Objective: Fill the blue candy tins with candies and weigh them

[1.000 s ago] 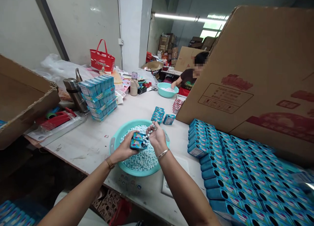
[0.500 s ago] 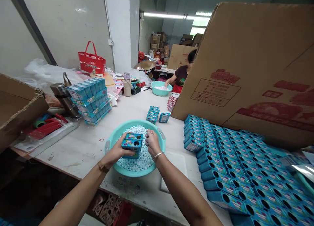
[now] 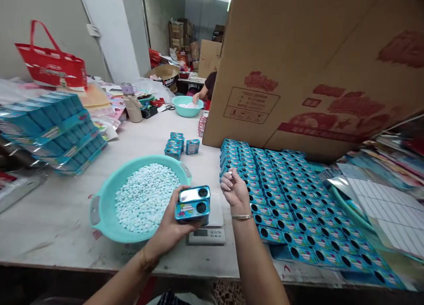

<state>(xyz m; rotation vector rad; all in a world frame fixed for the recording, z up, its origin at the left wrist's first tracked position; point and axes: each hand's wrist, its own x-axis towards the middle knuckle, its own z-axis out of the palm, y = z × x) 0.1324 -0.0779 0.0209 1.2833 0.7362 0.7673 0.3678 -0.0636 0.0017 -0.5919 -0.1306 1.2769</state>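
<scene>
Worktable (image 3: 145, 135): bowl (image 3: 103, 179) of pale pieces (image 3: 144, 199) stands near, probably for reach.
Left hand (image 3: 174, 225): grasps two blue tins (image 3: 187, 212), holes upward, apparently against spilling; scale (image 3: 217, 235) just below.
Right hand (image 3: 236, 192): curled, one white piece (image 3: 231, 173) by the thumb; anything further inside unclear.
Tin rows (image 3: 291, 203): packed close, likely saving space.

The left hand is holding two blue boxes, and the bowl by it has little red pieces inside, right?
Not quite: the head view shows pale blue pieces in that bowl, not red. The left hand does hold two blue boxes.
</scene>
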